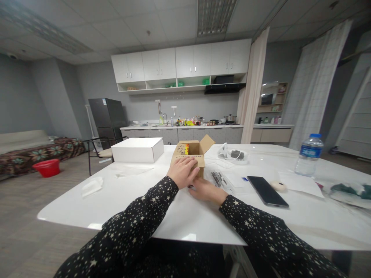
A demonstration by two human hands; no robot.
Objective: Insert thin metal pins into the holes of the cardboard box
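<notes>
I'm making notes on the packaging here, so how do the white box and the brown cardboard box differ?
The white box is plain and white; the cardboard box is brown, with dark marks and a yellow-and-red patch.
The white box looks shut, while the cardboard box is open with a flap raised.
The white box looks wider than the cardboard box.
Both stand on the white table.

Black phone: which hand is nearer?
Right. The right hand is left of the black phone, by the cardboard box; the left hand, on the box, is farther left.
</notes>
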